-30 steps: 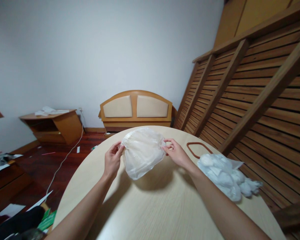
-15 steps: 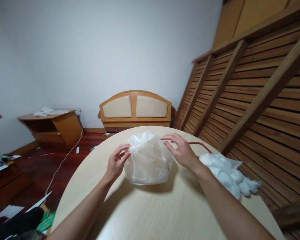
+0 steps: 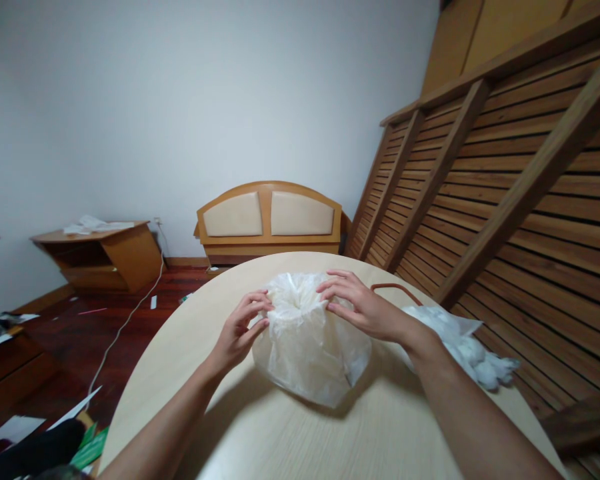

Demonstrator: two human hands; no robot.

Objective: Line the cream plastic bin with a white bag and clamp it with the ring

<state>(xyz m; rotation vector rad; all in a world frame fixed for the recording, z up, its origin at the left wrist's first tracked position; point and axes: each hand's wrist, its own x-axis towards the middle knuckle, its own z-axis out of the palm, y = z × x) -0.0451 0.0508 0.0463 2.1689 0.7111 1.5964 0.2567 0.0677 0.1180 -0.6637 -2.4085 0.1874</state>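
A translucent white plastic bag [image 3: 310,353] stands on the round pale wooden table [image 3: 380,427] in front of me. Its mouth faces up and looks crumpled, with folds running inward; what is inside, if anything, cannot be made out. At the left of the rim, my left hand [image 3: 241,330] holds the plastic lightly between thumb and fingers. My right hand [image 3: 363,303] has its fingers curved over the right of the rim, thumb below, on the plastic.
To the right lies a clear bag of white bundles [image 3: 460,343], partly behind my right forearm. A thin brown curved strip [image 3: 397,288] rests behind it. A slatted wooden panel [image 3: 500,200] leans at the right. Beyond the table stands a headboard [image 3: 267,213].
The bag's lower part has shifted toward me and to the right, and its top has sunk and shows more of the mouth. Both hands have moved slightly closer to me.
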